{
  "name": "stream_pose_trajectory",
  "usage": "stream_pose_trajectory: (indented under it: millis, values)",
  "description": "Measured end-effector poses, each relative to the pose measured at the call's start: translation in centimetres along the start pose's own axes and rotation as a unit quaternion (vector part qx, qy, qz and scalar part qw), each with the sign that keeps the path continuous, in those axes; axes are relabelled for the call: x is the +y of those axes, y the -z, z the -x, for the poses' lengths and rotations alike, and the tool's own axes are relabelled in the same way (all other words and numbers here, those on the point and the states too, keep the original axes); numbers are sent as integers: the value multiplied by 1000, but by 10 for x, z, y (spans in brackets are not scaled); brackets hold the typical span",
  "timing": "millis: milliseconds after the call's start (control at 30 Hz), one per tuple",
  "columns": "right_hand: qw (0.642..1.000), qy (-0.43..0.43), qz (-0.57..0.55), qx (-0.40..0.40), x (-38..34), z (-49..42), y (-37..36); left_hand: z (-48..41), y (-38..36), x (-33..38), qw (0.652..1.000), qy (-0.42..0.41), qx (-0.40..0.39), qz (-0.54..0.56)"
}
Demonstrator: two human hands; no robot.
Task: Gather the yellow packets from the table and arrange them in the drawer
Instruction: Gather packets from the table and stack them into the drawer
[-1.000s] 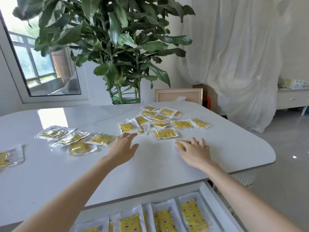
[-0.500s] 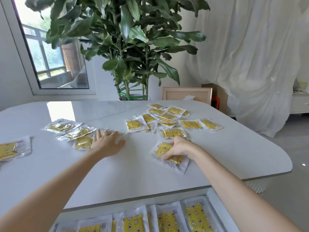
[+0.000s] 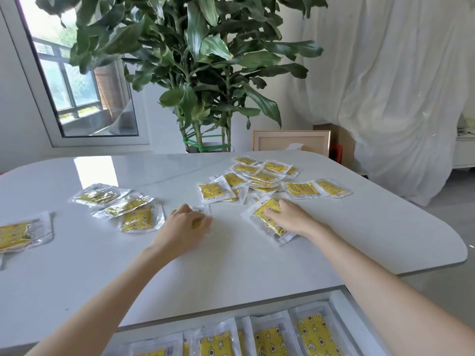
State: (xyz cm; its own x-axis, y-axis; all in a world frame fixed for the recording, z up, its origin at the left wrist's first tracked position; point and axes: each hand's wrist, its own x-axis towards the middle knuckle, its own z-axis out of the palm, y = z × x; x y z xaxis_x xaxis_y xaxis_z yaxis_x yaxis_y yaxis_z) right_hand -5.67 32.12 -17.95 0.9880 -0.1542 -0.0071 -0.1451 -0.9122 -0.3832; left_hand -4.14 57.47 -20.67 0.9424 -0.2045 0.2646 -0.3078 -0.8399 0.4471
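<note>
Yellow packets in clear wrap lie across the white table (image 3: 231, 263). A loose pile of packets (image 3: 259, 176) sits at the far middle, and three more packets (image 3: 115, 205) lie to the left. My left hand (image 3: 183, 227) is curled over one packet (image 3: 204, 209) at the table's middle; only its clear edge shows. My right hand (image 3: 290, 217) presses down on a yellow packet (image 3: 262, 222) just below the pile, fingers bent over it. The open drawer (image 3: 345, 308) at the bottom edge holds a row of packets (image 3: 270, 340) laid side by side.
One more packet (image 3: 18, 233) lies at the table's far left edge. A large potted plant (image 3: 205, 73) stands behind the table, with a wooden frame (image 3: 291, 143) and white curtains (image 3: 385, 98) to its right. A window (image 3: 77, 93) is at the left.
My left hand has moved right, away from the left group, dragging one packet with it. My right hand stays pressed on its packet below the pile.
</note>
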Motion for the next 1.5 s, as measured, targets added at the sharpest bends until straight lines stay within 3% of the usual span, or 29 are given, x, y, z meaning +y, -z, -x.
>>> stream_pose_trajectory:
  millis: [300,467,567,667,733,900,1100,1333,1500]
  values:
    - [987,74,137,45,-20,29,-8,1,-3,6,993,70,44,83]
    - [980,102,171,-5,-36,58,2,17,9,11,973,179,20,142]
    - [989,106,93,-49,-39,55,14,27,13,8,964,179,20,193]
    - [992,123,-28,-28,-39,43,25,34,13,7,958,177,32,225]
    - [991,110,-77,-1,-40,36,26,36,12,4,948,176,43,260]
    - [996,68,-55,-2,-35,14,3,40,8,-5,935,145,55,320]
    - [996,-2,30,-89,-38,6,-7,36,4,-12,893,151,111,408]
    - [991,-36,49,-118,-52,2,-8,37,4,-7,893,146,138,403]
    - [994,-60,17,-92,-53,9,-7,39,7,-6,893,157,126,404]
